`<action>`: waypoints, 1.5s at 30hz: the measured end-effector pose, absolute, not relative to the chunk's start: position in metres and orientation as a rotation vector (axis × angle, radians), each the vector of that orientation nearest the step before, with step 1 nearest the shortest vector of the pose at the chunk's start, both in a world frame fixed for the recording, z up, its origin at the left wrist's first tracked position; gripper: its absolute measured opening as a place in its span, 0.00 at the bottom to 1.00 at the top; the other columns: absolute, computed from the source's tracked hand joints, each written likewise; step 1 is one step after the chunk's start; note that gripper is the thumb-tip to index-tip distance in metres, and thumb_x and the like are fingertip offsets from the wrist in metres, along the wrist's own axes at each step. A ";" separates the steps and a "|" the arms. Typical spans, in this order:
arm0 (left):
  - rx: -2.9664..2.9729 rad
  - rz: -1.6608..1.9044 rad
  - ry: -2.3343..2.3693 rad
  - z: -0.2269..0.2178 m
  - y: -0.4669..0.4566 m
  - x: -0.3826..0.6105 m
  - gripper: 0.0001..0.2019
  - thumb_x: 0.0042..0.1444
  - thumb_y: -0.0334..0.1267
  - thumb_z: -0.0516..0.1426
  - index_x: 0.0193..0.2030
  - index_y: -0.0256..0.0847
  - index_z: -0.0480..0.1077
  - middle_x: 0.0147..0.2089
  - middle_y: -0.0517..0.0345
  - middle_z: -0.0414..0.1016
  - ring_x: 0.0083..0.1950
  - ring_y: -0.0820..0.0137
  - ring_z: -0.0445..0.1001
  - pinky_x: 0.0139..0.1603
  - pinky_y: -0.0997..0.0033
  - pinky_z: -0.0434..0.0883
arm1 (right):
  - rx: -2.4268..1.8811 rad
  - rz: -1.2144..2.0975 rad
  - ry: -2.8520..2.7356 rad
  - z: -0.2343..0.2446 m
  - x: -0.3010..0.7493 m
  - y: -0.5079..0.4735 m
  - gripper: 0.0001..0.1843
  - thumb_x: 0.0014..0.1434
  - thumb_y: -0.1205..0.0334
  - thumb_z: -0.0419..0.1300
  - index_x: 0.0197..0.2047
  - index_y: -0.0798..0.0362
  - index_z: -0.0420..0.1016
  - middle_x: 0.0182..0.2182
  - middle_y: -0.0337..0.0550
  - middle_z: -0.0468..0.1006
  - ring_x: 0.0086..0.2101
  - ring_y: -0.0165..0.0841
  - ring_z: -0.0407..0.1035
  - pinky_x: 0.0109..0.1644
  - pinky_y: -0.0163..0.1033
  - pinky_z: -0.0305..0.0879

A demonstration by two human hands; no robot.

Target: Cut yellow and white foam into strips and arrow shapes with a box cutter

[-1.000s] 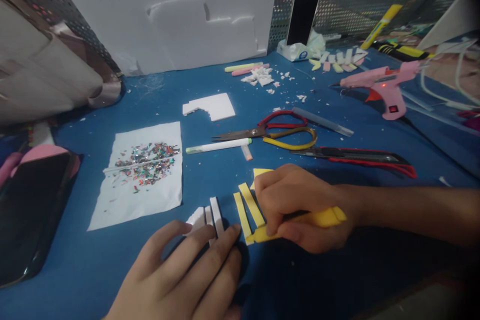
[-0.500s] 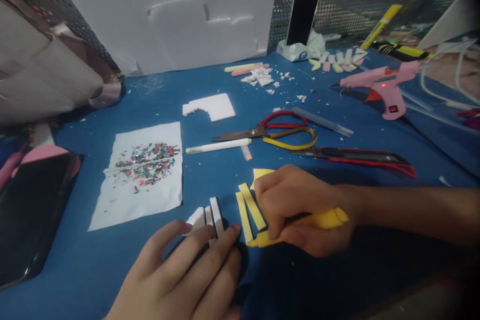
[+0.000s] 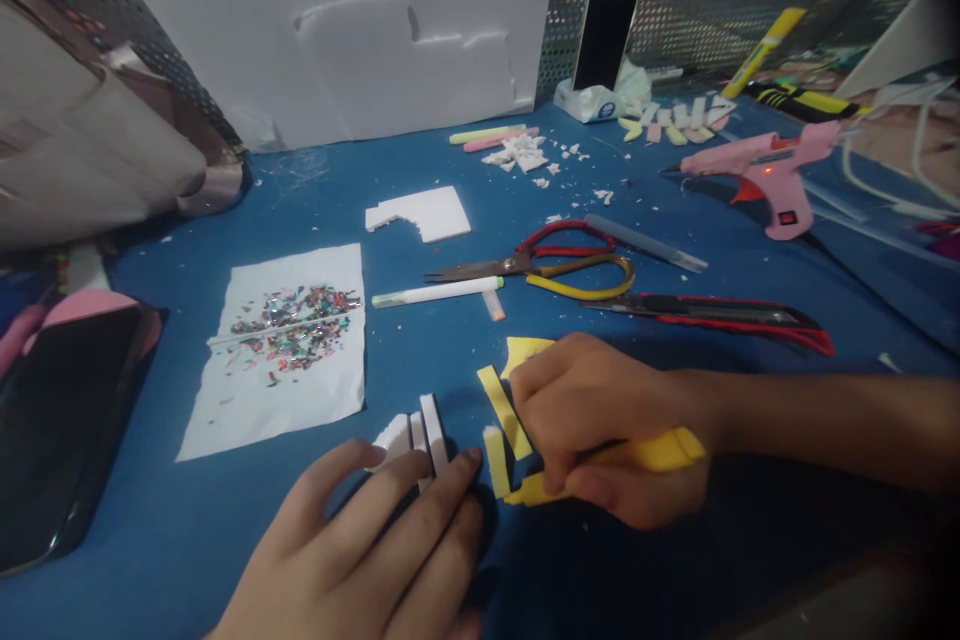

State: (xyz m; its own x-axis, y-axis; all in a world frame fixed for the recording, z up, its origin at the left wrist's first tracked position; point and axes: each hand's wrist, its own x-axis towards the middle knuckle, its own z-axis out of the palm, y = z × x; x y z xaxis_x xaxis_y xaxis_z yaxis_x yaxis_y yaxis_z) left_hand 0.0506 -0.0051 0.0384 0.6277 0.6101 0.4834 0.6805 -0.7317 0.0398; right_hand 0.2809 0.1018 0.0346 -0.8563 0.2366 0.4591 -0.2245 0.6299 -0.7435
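Note:
My right hand (image 3: 600, 420) is closed round a yellow utility knife (image 3: 652, 450) whose tip rests on the blue table by thin yellow foam strips (image 3: 504, 408). A larger yellow foam piece (image 3: 523, 348) peeks out behind that hand. My left hand (image 3: 367, 545) lies flat with fingers stretched out, its fingertips pressing on small white foam strips (image 3: 421, 428) just left of the yellow ones.
White paper with glitter bits (image 3: 289, 340), a white pen (image 3: 439, 292), scissors (image 3: 555, 265), a red-black cutter (image 3: 712, 312), a pink glue gun (image 3: 772, 170), a white foam piece (image 3: 424, 212), a foam board (image 3: 330, 20), a propped phone (image 3: 607, 20) and a dark phone (image 3: 60, 420) at left.
The right hand has drawn the knife slightly toward me and to the right. One yellow strip now looks shorter, its near part separated. The left hand has stayed put.

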 end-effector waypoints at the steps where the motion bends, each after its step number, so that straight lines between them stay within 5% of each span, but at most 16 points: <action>1: -2.697 -0.722 -1.079 0.038 -0.005 0.051 0.15 0.66 0.44 0.48 0.45 0.44 0.75 0.50 0.64 0.78 0.46 0.68 0.72 0.64 0.62 0.54 | -0.011 1.170 -2.315 0.035 0.281 0.102 0.10 0.60 0.61 0.52 0.27 0.53 0.62 0.19 0.35 0.63 0.26 0.29 0.55 0.31 0.34 0.54; 45: -2.729 -0.658 -1.114 0.039 -0.008 0.052 0.17 0.67 0.42 0.46 0.45 0.43 0.74 0.52 0.63 0.77 0.48 0.68 0.71 0.64 0.60 0.52 | -0.159 1.098 -2.295 0.044 0.282 0.103 0.10 0.61 0.65 0.50 0.27 0.54 0.62 0.20 0.36 0.63 0.26 0.27 0.56 0.33 0.34 0.56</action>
